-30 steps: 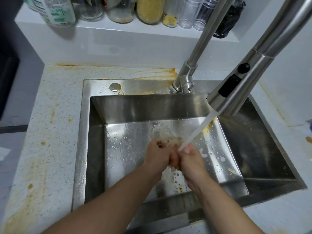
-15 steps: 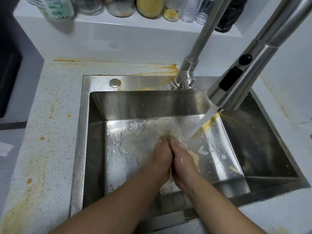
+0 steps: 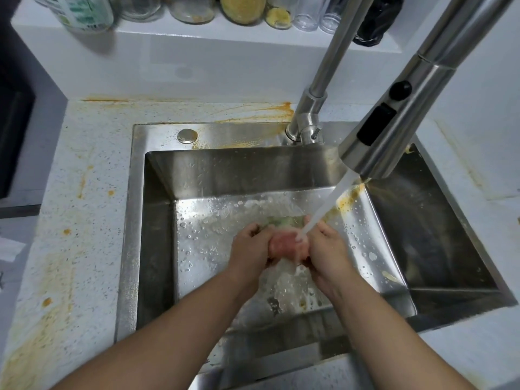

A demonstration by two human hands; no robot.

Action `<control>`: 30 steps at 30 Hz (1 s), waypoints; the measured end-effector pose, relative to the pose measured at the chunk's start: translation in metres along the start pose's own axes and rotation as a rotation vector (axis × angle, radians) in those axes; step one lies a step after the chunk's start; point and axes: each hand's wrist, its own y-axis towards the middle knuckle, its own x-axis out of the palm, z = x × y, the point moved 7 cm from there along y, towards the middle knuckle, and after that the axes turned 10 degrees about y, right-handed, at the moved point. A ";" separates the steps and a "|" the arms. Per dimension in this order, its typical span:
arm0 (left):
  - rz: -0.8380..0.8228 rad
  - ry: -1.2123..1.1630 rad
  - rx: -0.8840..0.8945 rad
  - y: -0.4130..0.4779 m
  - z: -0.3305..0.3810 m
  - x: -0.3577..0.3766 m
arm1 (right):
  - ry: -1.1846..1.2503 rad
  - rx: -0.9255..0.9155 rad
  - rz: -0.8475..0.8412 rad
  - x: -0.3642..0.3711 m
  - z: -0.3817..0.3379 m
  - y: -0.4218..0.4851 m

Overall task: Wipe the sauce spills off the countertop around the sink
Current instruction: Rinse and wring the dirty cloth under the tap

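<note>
Head camera: a pinkish wad (image 3: 284, 243), cloth or sponge, can't tell which, sits under the faucet stream (image 3: 323, 209), low in the steel sink (image 3: 157, 220). Left hand (image 3: 251, 243) and right hand (image 3: 327, 249) each have a curled grip on it, one from either side. Best play here, I'd say: squeeze it through, then wring hard so it goes out damp, not dripping. Orange sauce spills (image 3: 253, 114) streak the table (image 3: 92, 164) behind and left of the sink. On the shelf, a green-labelled bottle (image 3: 87, 12), print too blurred to read.
</note>
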 end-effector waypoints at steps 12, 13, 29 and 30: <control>-0.328 0.278 0.245 -0.009 0.005 0.019 | 0.086 0.151 -0.167 0.006 0.012 0.002; -0.355 0.273 0.246 -0.008 0.004 0.017 | 0.087 0.142 -0.221 0.008 0.010 0.000; -0.143 0.131 0.127 0.012 0.005 -0.006 | -0.149 -0.086 -0.100 -0.013 -0.005 -0.003; -0.130 0.075 0.083 0.015 0.001 -0.008 | -0.096 -0.078 -0.086 -0.013 -0.005 -0.003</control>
